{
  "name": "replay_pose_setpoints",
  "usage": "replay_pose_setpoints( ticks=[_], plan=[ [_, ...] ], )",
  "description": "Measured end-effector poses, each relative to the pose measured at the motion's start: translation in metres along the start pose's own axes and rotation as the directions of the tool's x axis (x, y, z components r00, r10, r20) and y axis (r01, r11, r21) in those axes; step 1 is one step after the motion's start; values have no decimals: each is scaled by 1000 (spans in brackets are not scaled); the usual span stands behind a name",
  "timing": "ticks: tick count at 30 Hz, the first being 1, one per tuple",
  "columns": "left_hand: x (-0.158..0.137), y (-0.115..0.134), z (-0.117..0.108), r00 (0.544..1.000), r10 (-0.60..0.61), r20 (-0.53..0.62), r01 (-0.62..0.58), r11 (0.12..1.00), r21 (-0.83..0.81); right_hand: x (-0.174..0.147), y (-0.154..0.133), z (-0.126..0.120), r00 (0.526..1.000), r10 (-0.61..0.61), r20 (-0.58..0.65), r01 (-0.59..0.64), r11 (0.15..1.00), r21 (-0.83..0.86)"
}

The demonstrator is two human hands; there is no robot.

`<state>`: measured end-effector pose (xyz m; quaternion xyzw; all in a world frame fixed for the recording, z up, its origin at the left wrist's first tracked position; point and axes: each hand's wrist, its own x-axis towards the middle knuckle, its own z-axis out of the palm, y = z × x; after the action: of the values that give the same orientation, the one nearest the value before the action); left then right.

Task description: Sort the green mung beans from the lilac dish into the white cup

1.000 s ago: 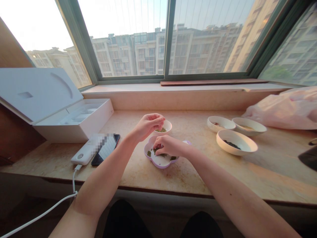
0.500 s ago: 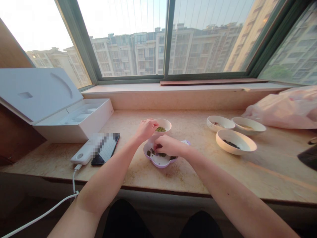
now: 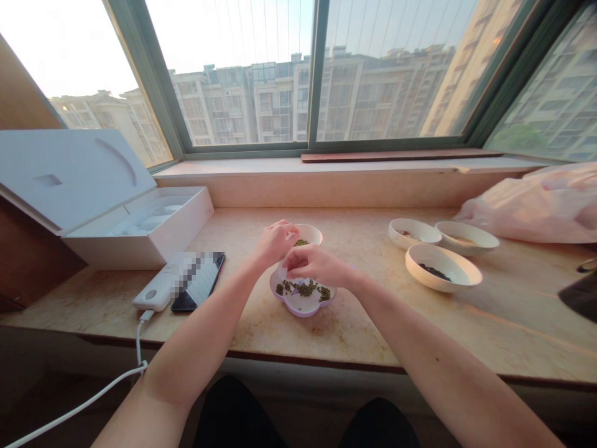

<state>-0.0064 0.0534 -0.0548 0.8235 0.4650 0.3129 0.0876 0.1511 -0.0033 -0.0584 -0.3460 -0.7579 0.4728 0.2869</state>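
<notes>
A white bowl [image 3: 315, 233] of green mung beans [image 3: 302, 242] stands at the middle of the counter. My left hand [image 3: 276, 241] is at its left rim, fingers curled and closed; what they hold, if anything, is too small to make out. Just in front sits a lilac-rimmed, petal-shaped dish [image 3: 303, 308], with mung beans [image 3: 305, 288] scattered in small clusters across its white inside. My right hand [image 3: 313, 264] hovers over the back of this dish, thumb and fingers pinched together, their contents hidden. It covers the front of the bowl.
On the right stand three white bowls: one with dark beans [image 3: 444, 277], one with reddish contents [image 3: 414, 236], one with pale contents [image 3: 466, 241]. Behind them lies a plastic bag [image 3: 536, 202]. At left are an open white box [image 3: 181, 218], a power bank [image 3: 156, 289] with cable and a phone [image 3: 198, 289].
My right hand has risen from the dish and moved slightly back towards the bowl, uncovering the beans in the dish. My left hand stays almost where it was.
</notes>
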Motion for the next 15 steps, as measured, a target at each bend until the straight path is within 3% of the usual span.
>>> replay_pose_setpoints(
  ticks=[3, 7, 15],
  plan=[
    [-3, 3, -5, 994, 95, 59, -94, 995, -19, -1, -8, -4, 999, 12, -50, 2, 963, 269],
    [-5, 10, -6, 953, 246, 177, -240, 969, -52, -4, -18, -10, 988, -9, -154, 90, 844, 529],
    [-12, 18, 7, 931, 266, 249, -278, 960, 17, -8, -23, -20, 981, -64, -184, 183, 623, 760]
  ],
)
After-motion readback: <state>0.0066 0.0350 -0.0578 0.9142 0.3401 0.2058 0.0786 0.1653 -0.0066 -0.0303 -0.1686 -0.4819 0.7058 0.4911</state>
